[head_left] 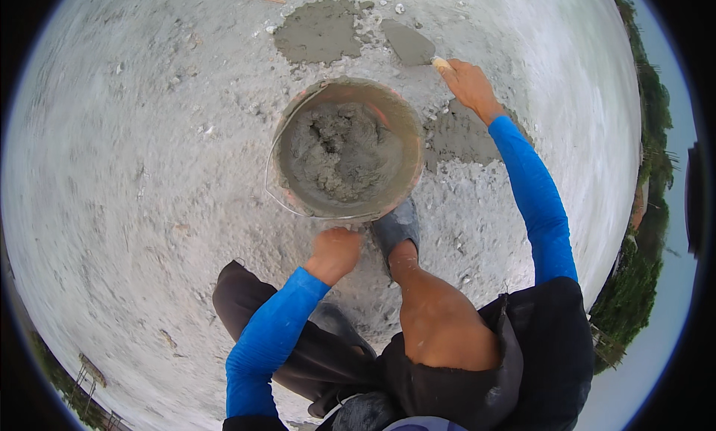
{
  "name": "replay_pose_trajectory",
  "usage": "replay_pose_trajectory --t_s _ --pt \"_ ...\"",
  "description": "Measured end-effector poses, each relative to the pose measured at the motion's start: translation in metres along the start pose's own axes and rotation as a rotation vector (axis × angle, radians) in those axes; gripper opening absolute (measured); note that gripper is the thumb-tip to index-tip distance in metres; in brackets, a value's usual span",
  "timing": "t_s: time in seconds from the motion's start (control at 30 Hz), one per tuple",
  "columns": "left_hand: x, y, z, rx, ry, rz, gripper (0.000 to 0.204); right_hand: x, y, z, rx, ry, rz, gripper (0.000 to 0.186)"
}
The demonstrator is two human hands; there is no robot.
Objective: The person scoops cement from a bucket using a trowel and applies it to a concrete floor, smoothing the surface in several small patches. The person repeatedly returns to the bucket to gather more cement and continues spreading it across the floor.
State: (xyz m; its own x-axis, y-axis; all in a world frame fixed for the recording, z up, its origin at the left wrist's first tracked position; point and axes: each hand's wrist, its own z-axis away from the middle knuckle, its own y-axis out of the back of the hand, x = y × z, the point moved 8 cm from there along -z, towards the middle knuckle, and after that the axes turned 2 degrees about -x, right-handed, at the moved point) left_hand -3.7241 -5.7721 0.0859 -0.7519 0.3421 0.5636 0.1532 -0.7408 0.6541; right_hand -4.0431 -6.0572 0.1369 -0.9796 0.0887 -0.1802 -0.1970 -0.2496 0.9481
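A bucket with a mortar-smeared rim stands in front of me. Wet grey mortar fills part of it. My left hand is closed at the bucket's near edge, where the thin wire handle runs along the rim; its fingertips are hidden, so I cannot tell whether rim or wire is in them. Beyond the bucket to the right, my right hand grips the pale handle of a trowel. The trowel's grey-coated blade points left, low over the ground, beside a spread patch of mortar.
A second mortar patch lies right of the bucket, below my right wrist. Rough pale concrete ground with loose crumbs surrounds everything. My shoe is close against the bucket's near side. Green trees line the far right edge.
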Motion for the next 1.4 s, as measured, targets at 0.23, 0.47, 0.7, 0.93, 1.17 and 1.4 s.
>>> replay_pose_trajectory --t_s 0.23,0.47,0.7,0.93,1.17,1.4 --pt "0.01 -0.001 -0.011 -0.108 -0.035 -0.008 0.021 -0.104 -0.034 -0.019 0.13 0.332 -0.179 0.047" --pt "-0.008 0.034 0.028 -0.116 -0.028 0.237 0.047 -0.003 -0.021 0.046 0.115 -0.233 -0.199 0.039" --pt "-0.04 0.044 0.066 0.088 0.374 0.848 0.062 0.114 -0.028 0.272 0.252 -0.697 -0.99 0.046" --pt "-0.029 0.046 0.072 0.236 0.407 1.248 0.069 0.179 -0.092 0.331 0.269 -0.948 -1.246 0.05" --pt "-0.049 0.049 0.076 0.338 0.461 1.28 0.067 0.105 -0.091 0.353 -0.085 -0.685 -0.992 0.049" --pt "-0.052 0.047 0.072 0.339 0.423 1.252 0.065 0.209 -0.049 0.281 0.324 -0.449 -0.255 0.051"
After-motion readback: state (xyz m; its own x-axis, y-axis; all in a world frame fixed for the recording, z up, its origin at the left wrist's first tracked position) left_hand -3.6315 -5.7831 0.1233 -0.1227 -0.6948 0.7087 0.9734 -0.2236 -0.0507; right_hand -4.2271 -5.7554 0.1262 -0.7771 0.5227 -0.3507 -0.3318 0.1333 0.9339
